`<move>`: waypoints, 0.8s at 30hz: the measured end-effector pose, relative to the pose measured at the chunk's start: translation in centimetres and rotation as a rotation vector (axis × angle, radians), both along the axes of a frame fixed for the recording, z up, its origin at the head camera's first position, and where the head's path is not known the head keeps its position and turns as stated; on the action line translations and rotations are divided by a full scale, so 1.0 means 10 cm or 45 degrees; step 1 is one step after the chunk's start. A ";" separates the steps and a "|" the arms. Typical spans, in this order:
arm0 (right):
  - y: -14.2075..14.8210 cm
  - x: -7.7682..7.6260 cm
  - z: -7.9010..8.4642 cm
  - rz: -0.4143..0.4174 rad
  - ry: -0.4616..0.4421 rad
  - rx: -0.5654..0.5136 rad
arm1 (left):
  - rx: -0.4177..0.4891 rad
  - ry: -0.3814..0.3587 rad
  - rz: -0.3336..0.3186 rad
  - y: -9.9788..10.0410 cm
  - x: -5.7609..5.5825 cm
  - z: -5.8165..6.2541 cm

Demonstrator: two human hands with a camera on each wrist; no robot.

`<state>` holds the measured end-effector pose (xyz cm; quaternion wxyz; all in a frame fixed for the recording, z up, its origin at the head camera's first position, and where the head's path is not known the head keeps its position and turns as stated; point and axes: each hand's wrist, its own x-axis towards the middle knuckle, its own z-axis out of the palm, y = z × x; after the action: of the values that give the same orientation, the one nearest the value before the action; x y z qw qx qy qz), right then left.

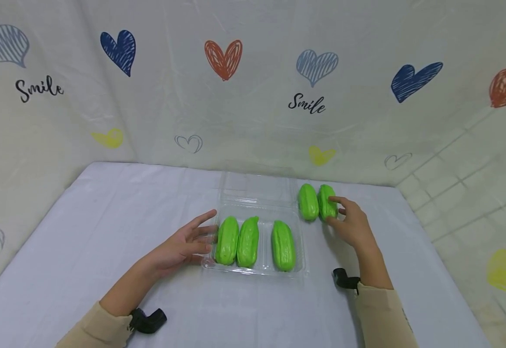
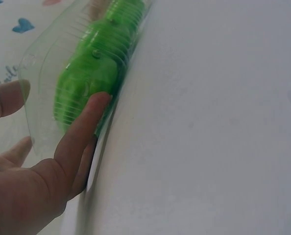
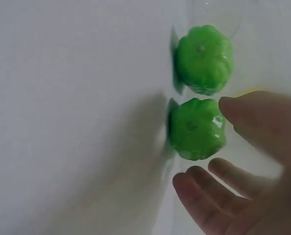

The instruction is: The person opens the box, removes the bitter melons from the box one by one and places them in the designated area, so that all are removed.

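A clear plastic clamshell box (image 1: 265, 251) lies with its lid (image 1: 258, 188) folded back, holding three glossy green ribbed gourds: a left one (image 1: 227, 240), a middle one (image 1: 248, 241) and a right one (image 1: 283, 245). Against the box's left side rests my left hand (image 1: 183, 246), its fingers spread; the left wrist view shows a finger (image 2: 82, 129) on the wall. Beyond the box's right side lie two more gourds, an inner one (image 1: 308, 202) and an outer one (image 1: 327, 202). My right hand (image 1: 349, 223) reaches around the outer gourd. In the right wrist view its fingers stand apart from that gourd (image 3: 197, 129).
A white cloth (image 1: 105, 232) covers the table. Behind it hangs a pale curtain (image 1: 253, 111) printed with hearts and "Smile". Black wrist-worn pieces (image 1: 148, 321) stick out near both beige sleeves (image 1: 385, 309). Between the middle and right gourds in the box is a gap.
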<state>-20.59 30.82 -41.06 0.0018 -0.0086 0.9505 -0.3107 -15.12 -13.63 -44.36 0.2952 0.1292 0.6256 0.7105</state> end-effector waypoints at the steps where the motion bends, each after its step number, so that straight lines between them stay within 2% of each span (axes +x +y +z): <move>1: 0.00 0.01 0.01 0.004 0.013 0.003 | 0.000 0.000 0.000 0.00 0.00 0.00; 12: -0.20 0.15 0.32 0.064 0.177 -0.083 | 0.006 -0.007 0.003 0.00 0.00 -0.01; 19: -0.40 0.28 0.50 0.155 0.181 -0.212 | 0.003 0.003 0.001 0.00 0.00 -0.01; 24: -0.51 0.35 0.57 0.221 0.174 -0.261 | 0.003 0.007 0.003 0.00 0.00 -0.01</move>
<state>-17.07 25.75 -35.36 -0.0371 -0.1119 0.9074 -0.4034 -15.13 -13.62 -44.50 0.2927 0.1307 0.6258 0.7111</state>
